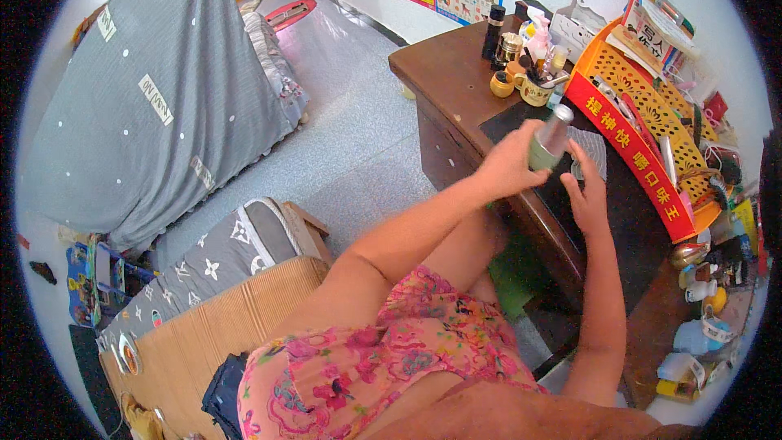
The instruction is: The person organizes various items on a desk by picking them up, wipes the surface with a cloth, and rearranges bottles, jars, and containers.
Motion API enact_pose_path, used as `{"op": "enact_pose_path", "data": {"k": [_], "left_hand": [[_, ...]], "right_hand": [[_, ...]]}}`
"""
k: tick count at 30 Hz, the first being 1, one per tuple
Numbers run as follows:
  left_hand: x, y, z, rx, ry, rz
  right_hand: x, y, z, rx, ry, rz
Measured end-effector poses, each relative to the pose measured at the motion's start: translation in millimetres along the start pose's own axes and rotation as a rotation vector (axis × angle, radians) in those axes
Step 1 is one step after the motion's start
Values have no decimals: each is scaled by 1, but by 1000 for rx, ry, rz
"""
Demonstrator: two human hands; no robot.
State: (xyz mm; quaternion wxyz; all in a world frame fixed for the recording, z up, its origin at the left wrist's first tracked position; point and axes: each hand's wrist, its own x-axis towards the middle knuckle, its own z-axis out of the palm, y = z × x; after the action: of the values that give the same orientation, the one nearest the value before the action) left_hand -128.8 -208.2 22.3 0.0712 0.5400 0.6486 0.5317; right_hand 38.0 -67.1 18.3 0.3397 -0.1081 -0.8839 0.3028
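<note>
A pale green bottle (543, 155) with a silver cap is gripped in my left hand (515, 161), cap end up and tilted slightly to the right. My right hand (588, 191) hovers just right of the bottle with fingers apart and nothing in them. Behind its fingers lies a translucent ribbed item (592, 151), partly hidden, whose kind I cannot make out. Both hands are over the dark mat (631, 244) on the brown wooden desk (446, 72).
At the desk's back stand a yellow mug (534, 94), small jars and a black bottle (493, 33). A yellow perforated rack with a red front (623, 151) lines the right side, above a cluster of small bottles. A cardboard-covered bed (236, 305) is at left.
</note>
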Motion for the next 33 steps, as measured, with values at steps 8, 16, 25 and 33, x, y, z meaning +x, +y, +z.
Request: {"op": "enact_pose_path", "data": {"k": [8, 16, 25, 33], "left_hand": [[-18, 58, 69, 55, -163, 243], [-17, 52, 100, -17, -371, 276], [-17, 32, 121, 174, -274, 270], [-19, 27, 118, 259, -238, 382]], "right_hand": [[-65, -38, -28, 30, 192, 464], [-142, -48, -94, -271, 481, 569], [-225, 10, -229, -611, 806, 848], [-226, 69, -260, -687, 744, 860]]}}
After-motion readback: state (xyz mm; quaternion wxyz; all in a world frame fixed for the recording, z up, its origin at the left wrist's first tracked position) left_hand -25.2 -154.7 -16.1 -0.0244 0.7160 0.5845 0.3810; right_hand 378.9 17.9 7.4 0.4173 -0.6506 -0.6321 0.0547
